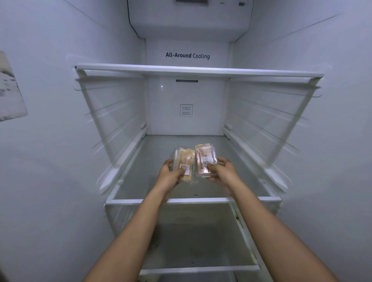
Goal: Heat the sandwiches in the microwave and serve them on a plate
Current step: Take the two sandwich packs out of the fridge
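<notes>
The left hand (168, 173) grips the left pack (184, 165), thumb pressed on its label. Touching it, the right pack (205, 160) is pinched by the right hand (222, 170). Both packs hover over the fridge's middle shelf (193, 200).

The labels' print on the left clear plastic sandwich pack (184, 157) and the right clear plastic sandwich pack (203, 156) is too small to read. The left hand (170, 176) and right hand (223, 172) hide most of their fingers (168, 162) beneath the packs. The top edge cuts off a grey control panel (191, 1), the left edge a stained pale sheet (10, 90).
</notes>
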Motion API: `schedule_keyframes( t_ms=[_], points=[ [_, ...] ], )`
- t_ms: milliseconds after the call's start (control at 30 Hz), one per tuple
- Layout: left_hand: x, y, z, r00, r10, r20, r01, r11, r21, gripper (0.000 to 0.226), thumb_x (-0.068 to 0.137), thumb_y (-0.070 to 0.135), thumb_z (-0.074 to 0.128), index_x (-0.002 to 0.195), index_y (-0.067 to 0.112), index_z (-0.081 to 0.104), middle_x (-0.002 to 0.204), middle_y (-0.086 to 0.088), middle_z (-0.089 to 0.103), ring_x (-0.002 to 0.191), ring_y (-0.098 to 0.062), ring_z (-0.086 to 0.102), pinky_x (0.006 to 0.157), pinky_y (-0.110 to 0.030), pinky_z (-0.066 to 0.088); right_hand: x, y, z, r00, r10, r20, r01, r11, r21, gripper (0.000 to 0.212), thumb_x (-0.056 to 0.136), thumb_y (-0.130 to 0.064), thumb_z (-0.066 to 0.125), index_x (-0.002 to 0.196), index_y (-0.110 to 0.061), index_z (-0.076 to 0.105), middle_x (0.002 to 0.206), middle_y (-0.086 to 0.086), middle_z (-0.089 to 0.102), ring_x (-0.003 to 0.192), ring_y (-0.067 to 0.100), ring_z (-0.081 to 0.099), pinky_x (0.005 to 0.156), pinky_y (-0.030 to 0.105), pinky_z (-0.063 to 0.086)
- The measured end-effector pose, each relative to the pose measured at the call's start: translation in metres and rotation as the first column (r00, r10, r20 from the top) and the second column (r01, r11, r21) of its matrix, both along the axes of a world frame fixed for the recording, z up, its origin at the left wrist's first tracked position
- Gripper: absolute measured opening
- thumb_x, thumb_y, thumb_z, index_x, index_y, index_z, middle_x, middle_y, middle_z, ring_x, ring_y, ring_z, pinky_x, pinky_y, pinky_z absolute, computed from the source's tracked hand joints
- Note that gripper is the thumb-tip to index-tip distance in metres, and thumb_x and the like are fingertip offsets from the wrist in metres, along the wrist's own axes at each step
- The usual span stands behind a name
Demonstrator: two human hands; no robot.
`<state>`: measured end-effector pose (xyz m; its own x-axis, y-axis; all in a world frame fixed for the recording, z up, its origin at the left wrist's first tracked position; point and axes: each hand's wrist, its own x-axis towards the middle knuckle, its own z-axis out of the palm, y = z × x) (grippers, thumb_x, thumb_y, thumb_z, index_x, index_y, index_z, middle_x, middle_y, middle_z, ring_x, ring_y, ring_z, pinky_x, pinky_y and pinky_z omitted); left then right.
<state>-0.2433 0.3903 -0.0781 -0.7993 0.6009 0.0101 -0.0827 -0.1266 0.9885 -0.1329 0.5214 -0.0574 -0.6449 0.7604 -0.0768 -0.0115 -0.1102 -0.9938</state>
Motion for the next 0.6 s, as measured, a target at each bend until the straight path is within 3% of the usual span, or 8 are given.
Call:
schedule_keyframes(
  t_ms=[167, 267, 400, 500, 600],
  points=[
    [-0.005, -0.004, 0.005, 0.994, -0.078, 0.077, 0.075, 0.996, 0.039, 0.048, 0.088, 0.003, 0.059, 0.132, 0.011, 0.042, 0.102, -0.005, 0.063, 0.077, -0.016, 0.061, 0.074, -0.028, 0.049, -0.004, -0.003, 0.001, 0.995, 0.011, -0.096, -0.025, 0.989, -0.146, 0.066, 0.082, -0.004, 0.069, 0.138, -0.005, 0.033, 0.113, 0.017, 0.06, 0.083, 0.022, 0.063, 0.077, 0.032, 0.054],
    [-0.005, -0.006, 0.009, 0.989, -0.106, 0.102, 0.1, 0.993, 0.056, 0.052, 0.088, 0.003, 0.059, 0.136, 0.008, 0.038, 0.104, -0.01, 0.063, 0.074, -0.017, 0.061, 0.073, -0.028, 0.049, 0.0, -0.008, 0.006, 0.987, 0.069, -0.145, -0.103, 0.965, -0.243, 0.068, 0.085, 0.002, 0.062, 0.142, -0.007, 0.027, 0.108, 0.015, 0.061, 0.09, 0.026, 0.064, 0.071, 0.032, 0.059],
    [-0.003, -0.012, 0.014, 0.967, -0.165, 0.192, 0.145, 0.983, 0.116, 0.058, 0.089, 0.0, 0.056, 0.141, 0.006, 0.031, 0.116, -0.018, 0.062, 0.074, -0.017, 0.064, 0.067, -0.027, 0.055, 0.008, -0.016, 0.003, 0.963, 0.029, -0.269, -0.128, 0.925, -0.358, 0.074, 0.09, 0.007, 0.051, 0.148, -0.012, 0.011, 0.131, 0.023, 0.051, 0.12, 0.039, 0.052, 0.075, 0.042, 0.057],
    [0.009, -0.02, 0.011, 0.948, -0.217, 0.234, 0.179, 0.969, 0.172, 0.057, 0.09, -0.001, 0.054, 0.141, 0.008, 0.03, 0.099, -0.012, 0.064, 0.064, -0.018, 0.069, 0.058, -0.028, 0.059, 0.019, -0.024, 0.003, 0.955, 0.017, -0.298, -0.115, 0.941, -0.317, 0.071, 0.09, 0.008, 0.049, 0.149, -0.012, 0.015, 0.133, 0.023, 0.05, 0.114, 0.038, 0.056, 0.083, 0.04, 0.054],
    [0.024, -0.03, 0.011, 0.94, -0.258, 0.224, 0.208, 0.952, 0.223, 0.059, 0.091, 0.0, 0.053, 0.143, 0.013, 0.027, 0.109, -0.014, 0.061, 0.07, -0.023, 0.068, 0.063, -0.033, 0.059, 0.041, -0.035, 0.005, 0.942, 0.036, -0.334, -0.119, 0.965, -0.233, 0.067, 0.09, 0.007, 0.05, 0.147, -0.012, 0.022, 0.12, 0.019, 0.059, 0.097, 0.03, 0.063, 0.075, 0.035, 0.058]
  ],
)
